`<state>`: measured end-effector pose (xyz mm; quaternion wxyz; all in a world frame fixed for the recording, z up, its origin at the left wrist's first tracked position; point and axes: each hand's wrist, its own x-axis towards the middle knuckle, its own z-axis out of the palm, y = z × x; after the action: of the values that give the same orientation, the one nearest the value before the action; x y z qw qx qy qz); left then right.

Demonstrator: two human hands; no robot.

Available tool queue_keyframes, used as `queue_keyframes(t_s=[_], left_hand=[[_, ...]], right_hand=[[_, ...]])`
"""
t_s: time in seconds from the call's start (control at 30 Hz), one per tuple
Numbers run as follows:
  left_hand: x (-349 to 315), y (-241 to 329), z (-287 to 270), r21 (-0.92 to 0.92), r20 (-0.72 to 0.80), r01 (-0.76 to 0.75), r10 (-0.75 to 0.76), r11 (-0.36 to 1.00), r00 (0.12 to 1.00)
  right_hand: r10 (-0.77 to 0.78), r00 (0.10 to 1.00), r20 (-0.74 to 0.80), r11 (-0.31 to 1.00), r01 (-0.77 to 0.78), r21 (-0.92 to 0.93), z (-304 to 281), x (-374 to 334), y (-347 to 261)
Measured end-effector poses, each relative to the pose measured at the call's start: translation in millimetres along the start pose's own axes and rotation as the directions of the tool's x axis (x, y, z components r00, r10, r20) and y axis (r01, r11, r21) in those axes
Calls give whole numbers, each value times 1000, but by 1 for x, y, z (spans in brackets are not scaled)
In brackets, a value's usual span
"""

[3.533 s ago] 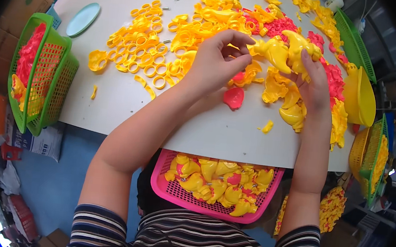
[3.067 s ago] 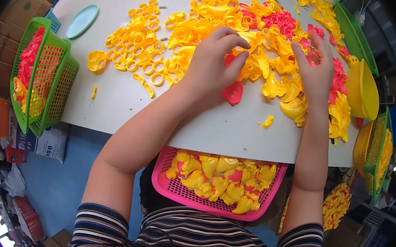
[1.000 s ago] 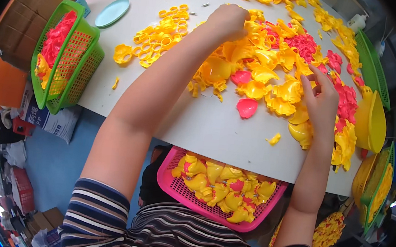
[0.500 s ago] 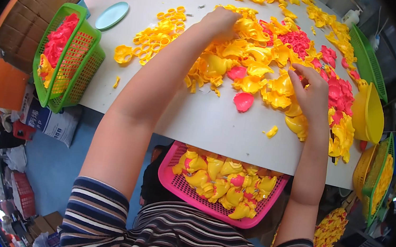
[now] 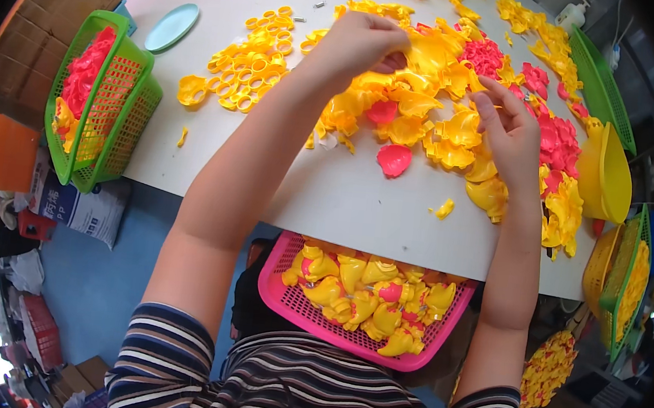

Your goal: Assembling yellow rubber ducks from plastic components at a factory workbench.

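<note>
A pile of glossy yellow plastic shell pieces [image 5: 411, 102] spreads over the white table [image 5: 326, 212], mixed with pink-red pieces. My left hand [image 5: 362, 46] is over the pile's far left part, its fingers closed on the edge of a yellow plastic shell [image 5: 434, 51]. My right hand [image 5: 511, 135] hovers at the pile's right side with thumb and forefinger bent and slightly apart; no held piece shows in it. One pink-red cupped piece [image 5: 394, 161] lies in front of the pile. Yellow rings [image 5: 248, 78] lie to the left, with small metal springs [image 5: 319, 4] beyond them.
Below the table edge, a pink basket [image 5: 276, 278] holds several yellow-and-red assembled figures. Green baskets [image 5: 128, 102] stand at the left beside a pale blue plate [image 5: 172, 26]. A yellow bowl [image 5: 609, 176] and a long green basket [image 5: 602, 89] sit along the right edge.
My left hand has drawn up from the pile slightly to the right, with a yellow shell at its fingers. My right hand's fingers have bent closer together. The view has shifted slightly.
</note>
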<state>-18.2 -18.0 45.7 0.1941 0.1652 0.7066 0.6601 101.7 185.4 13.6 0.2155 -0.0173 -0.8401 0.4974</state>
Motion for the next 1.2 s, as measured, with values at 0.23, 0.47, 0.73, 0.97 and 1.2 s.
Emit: queue_keyframes(t_s=[0.23,0.47,0.73,0.97,1.2], left_hand=[[-20,-13,16,12,165,-23,20,1000,986],[-20,-31,17,9,110,-69,67,998,992],[-24,-37,21,-9,95,-217,216,976,972],[-24,-41,23,-16,106,-170,171,985,979],[-27,-34,22,-121,120,-98,113,988,986]], right_hand=[[133,972,192,922,-193,336,1,-5,-18],[209,953,222,891,-279,358,0,-4,-8],[240,950,201,875,-301,378,-4,-4,-8],[262,946,193,870,-318,376,3,-4,-13],[361,906,223,826,-421,374,3,-3,-11]])
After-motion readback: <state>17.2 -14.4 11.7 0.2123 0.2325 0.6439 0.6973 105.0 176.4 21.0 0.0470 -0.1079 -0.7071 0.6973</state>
